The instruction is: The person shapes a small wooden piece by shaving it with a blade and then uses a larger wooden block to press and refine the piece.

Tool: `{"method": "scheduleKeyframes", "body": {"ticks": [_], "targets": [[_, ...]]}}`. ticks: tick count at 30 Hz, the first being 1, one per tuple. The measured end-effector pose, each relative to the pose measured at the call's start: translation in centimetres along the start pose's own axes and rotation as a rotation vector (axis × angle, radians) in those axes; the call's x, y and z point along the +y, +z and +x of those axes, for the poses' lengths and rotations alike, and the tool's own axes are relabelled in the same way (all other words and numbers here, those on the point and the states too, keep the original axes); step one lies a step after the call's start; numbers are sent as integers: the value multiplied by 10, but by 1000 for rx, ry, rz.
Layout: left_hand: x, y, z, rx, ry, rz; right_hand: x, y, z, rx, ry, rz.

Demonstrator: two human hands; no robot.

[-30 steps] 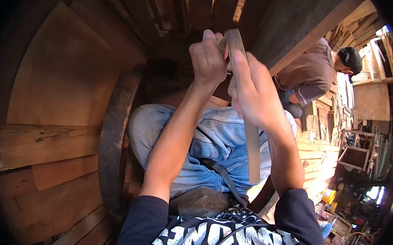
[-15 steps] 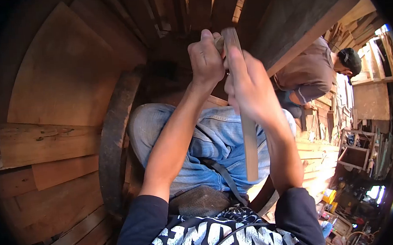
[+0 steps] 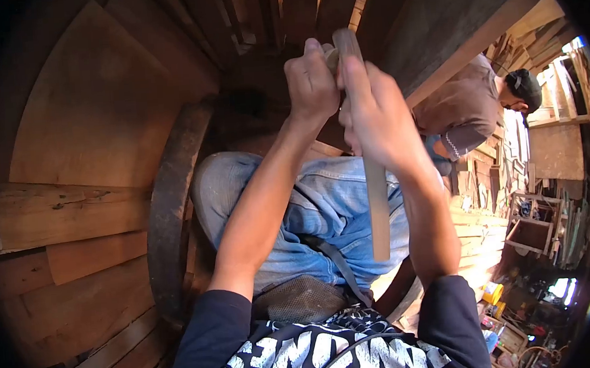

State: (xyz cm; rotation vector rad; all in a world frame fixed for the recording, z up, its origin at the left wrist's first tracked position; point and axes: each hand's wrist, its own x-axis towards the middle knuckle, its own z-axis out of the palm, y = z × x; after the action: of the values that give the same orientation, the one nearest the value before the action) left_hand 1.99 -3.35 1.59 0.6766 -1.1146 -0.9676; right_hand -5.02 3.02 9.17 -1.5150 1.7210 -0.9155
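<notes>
My right hand (image 3: 381,120) is wrapped round a long, flat wooden strip (image 3: 378,212), with the thumb laid along its upper part. The strip stands nearly upright in view, its lower end above my jeans. Close beside it, my left hand (image 3: 312,83) is closed, thumb up, on a small pale piece (image 3: 331,57) that lies against or right next to the strip's upper end. Fingers hide most of that piece, so its kind cannot be made out. Both hands are held in front of my bent legs (image 3: 324,202).
A curved dark wooden piece (image 3: 168,227) stands left of my legs, near stacked boards (image 3: 71,213). A thick beam (image 3: 476,41) slants across the upper right. Beyond it a person in a cap (image 3: 464,104) bends down. A yellow container (image 3: 494,293) sits among clutter at lower right.
The wooden strip and my right hand have shifted slightly up and to the right. My left hand keeps its grip, moving a little. The other person has moved slightly.
</notes>
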Motion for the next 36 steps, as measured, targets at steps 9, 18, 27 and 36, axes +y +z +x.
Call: {"method": "scheduleKeyframes", "body": {"ticks": [9, 18, 27, 36], "targets": [[3, 1, 3, 61, -2, 64, -8, -1, -10, 20, -21, -122], [1, -1, 2, 30, 40, 130, -7, -1, -12, 27, -12, -148], [2, 0, 2, 22, 85, 178, -24, -4, -6, -6, 134, -45], [-3, 1, -2, 26, 68, 119, -29, -7, -1, -41, 272, 73]]}}
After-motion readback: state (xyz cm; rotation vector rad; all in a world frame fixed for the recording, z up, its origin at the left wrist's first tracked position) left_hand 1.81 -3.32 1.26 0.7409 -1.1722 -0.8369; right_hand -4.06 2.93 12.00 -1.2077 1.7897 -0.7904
